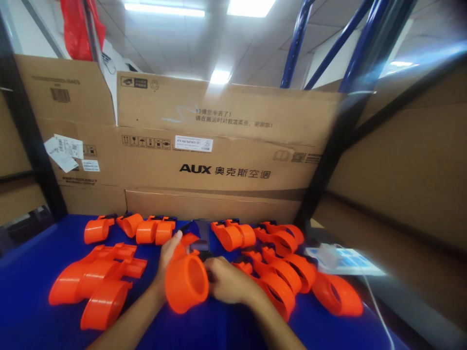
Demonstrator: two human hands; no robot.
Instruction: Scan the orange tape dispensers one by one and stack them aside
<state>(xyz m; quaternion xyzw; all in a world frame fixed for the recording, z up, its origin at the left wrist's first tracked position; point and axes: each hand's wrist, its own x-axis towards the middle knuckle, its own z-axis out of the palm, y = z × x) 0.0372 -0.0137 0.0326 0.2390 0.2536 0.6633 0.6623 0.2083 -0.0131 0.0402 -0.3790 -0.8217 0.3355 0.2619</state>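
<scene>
Orange plastic everywhere here, basically a bench full of the same moulded funnel-shaped part. The one that matters is the orange cup piece (187, 283) held up just above the blue table cover (25, 301), mouth facing the camera, right in the middle front of the view. The left hand (168, 260) is wrapped round its far side with the thumb up over the rim, so that's a proper grasp. The right hand (228, 284) is curled in against the right edge of the cup, fingers clenched around something at its neck, though I honestly can't tell what's pinched there since the cup blocks it. Looks to me like the fitting step, steadying the body with one hand while working a small dark bit (200, 245) into place behind it. My guess is the next move needs the cup kept from twisting and the small part lined up square before pressing. Around it: a finished-looking stack of orange parts (97, 282) lies to the left, a row of shorter ones (146, 231) along the back, and a crowded pile (292, 277) just to the right, near enough that the right elbow has little room. Cardboard boxes (226, 146) wall off the back, and a white charger with cable (328, 255) sits at the right edge.
</scene>
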